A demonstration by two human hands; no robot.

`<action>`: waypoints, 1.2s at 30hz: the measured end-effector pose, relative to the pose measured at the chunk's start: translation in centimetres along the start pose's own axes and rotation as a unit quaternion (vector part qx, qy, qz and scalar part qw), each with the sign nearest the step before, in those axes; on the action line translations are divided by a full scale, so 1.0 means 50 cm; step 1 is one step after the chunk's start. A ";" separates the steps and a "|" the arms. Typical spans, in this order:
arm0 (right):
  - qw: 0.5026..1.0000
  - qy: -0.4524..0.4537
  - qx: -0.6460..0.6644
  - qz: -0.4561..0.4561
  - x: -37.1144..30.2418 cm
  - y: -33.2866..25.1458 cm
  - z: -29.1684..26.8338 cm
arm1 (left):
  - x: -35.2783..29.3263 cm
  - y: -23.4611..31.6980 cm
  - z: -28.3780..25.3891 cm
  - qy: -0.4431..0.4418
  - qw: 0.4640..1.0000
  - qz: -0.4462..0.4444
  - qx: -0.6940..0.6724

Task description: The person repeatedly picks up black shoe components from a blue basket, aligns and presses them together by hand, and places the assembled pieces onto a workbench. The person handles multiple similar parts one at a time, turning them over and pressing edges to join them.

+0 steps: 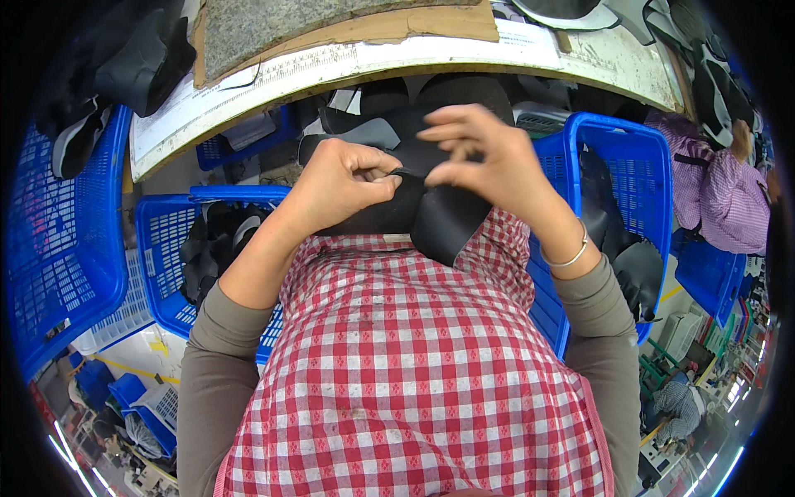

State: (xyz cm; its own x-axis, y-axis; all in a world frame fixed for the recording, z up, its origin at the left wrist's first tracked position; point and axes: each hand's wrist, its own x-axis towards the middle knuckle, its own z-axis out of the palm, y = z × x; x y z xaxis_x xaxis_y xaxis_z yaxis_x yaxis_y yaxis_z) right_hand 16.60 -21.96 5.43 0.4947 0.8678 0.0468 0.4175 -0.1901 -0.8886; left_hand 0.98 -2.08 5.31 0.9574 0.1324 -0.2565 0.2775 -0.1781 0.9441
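My left hand (341,184) is closed in a pinch on the edge of a black, smooth sheet-like piece (449,222), which looks like a shoe upper part. That piece hangs over my lap. To the right of the pinch, my right hand (497,161) is raised with its fingers apart and slightly blurred. Its thumb tip is close to the black edge; I cannot tell whether it touches. More black pieces lie on my lap beyond my hands, along with a grey piece (373,134).
A worktable (315,70) with a grey slab (331,29) on it spans the far side. Blue baskets of black pieces stand at my left (166,203) and right (621,124). Another blue basket (108,290) is at far left. A person in a pink checked garment (729,199) is at far right.
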 end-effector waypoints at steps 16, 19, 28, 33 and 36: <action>0.961 -0.080 0.253 0.080 -0.048 -0.020 0.009 | -0.011 0.050 -0.165 -0.186 0.979 0.041 -0.072; 0.930 -0.198 0.296 0.088 -0.017 -0.021 -0.018 | -0.006 0.056 -0.145 -0.171 0.981 0.085 0.022; 0.978 -0.180 0.105 0.015 0.018 -0.055 0.007 | -0.031 0.060 -0.120 -0.113 0.991 0.075 -0.022; 0.979 -0.196 0.047 -0.017 0.034 -0.076 -0.010 | -0.035 0.075 -0.117 -0.120 0.989 0.086 0.015; 0.971 -0.238 0.013 -0.031 0.048 -0.087 -0.023 | -0.033 0.082 -0.114 -0.125 0.987 0.101 0.029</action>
State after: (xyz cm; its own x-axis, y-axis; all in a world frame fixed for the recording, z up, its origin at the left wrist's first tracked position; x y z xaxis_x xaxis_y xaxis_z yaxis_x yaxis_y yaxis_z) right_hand 16.85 -19.55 9.95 0.0590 0.9921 -0.1108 0.4122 -0.1253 -0.9024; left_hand 0.07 2.54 10.78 0.9816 -0.1541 -0.1132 0.0754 -0.2324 0.9697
